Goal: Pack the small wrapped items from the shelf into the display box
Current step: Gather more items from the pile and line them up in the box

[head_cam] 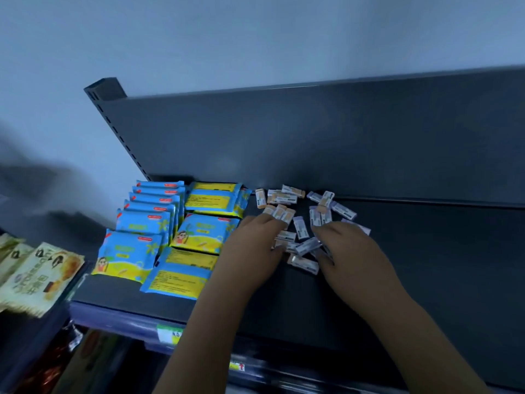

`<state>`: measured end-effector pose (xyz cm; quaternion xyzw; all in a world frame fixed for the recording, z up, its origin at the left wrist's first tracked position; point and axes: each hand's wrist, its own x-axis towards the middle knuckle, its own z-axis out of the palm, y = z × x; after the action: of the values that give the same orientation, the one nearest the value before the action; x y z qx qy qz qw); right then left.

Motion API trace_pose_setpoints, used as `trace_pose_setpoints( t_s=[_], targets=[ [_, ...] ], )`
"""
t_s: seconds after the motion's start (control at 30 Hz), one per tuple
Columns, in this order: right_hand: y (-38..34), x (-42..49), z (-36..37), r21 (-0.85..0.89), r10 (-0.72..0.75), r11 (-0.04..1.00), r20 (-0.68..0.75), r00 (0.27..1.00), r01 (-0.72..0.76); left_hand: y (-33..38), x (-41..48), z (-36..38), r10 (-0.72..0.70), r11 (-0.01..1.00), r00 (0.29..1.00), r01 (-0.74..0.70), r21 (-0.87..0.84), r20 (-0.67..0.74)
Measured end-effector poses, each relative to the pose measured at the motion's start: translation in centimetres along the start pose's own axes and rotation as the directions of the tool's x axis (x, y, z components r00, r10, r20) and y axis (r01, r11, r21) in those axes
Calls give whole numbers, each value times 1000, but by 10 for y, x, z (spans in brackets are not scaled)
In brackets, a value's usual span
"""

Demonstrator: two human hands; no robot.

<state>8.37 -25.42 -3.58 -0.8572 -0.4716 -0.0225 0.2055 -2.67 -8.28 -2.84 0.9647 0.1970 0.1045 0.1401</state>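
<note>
A: While both hands are down on the shelf (426, 265), log them. Left hand (252, 245)?

B: Palm down, fingers laid forward and fairly straight over the near-left edge of the small wrapped items (301, 227). The tips touch a few of them.

A: Right hand (349, 248)?

B: Just beside the left, with a clutch of items between the two. Its fingers curl down into the pile. There is blur at that spot, so I cannot tell whether they pinch an item or only rake.

A: Where do the items lie?

B: Every one I can see is loose on the shelf, scattered from the back panel forward to the hands. Those nearest the back are untouched.

A: Display box?

B: Not in view, and nothing shows as packed. My judgement is that this is early, the gathering step. The whole scatter is left to collect and carry over.

A: Neighbours?

B: Blue-and-yellow packets (133, 251) in rows just left of the left hand, apart from the pile. Pale snack bags (37, 274) lie further left, at the frame edge.
</note>
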Motion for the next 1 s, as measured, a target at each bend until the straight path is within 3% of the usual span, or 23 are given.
trace_pose_setpoints(
  t_s=[0.17, 0.37, 0.5, 0.77, 1.0],
  targets=[
    [-11, 12, 14, -85, 89, 992, -2, 996, -89, -26, 22, -1, 144, 983, 988, -136, -124, 58],
    [-13, 14, 19, -73, 170, 982, -57, 984, -174, -29, 51, -5, 383, 924, 906, -372, -92, 182],
    [-16, 12, 16, 21, 279, 960, -65, 958, -278, -22, 63, 1, 435, 889, 871, -455, 43, 229],
    [-26, 11, 0, 447, 509, 786, -78, 857, -426, -12, 73, 7, 423, 886, 870, -456, 86, 254],
    [-4, 31, -10, 193, 494, 855, -19, 869, -482, -3, 87, 6, 250, 961, 927, -272, 42, 279]
  ],
)
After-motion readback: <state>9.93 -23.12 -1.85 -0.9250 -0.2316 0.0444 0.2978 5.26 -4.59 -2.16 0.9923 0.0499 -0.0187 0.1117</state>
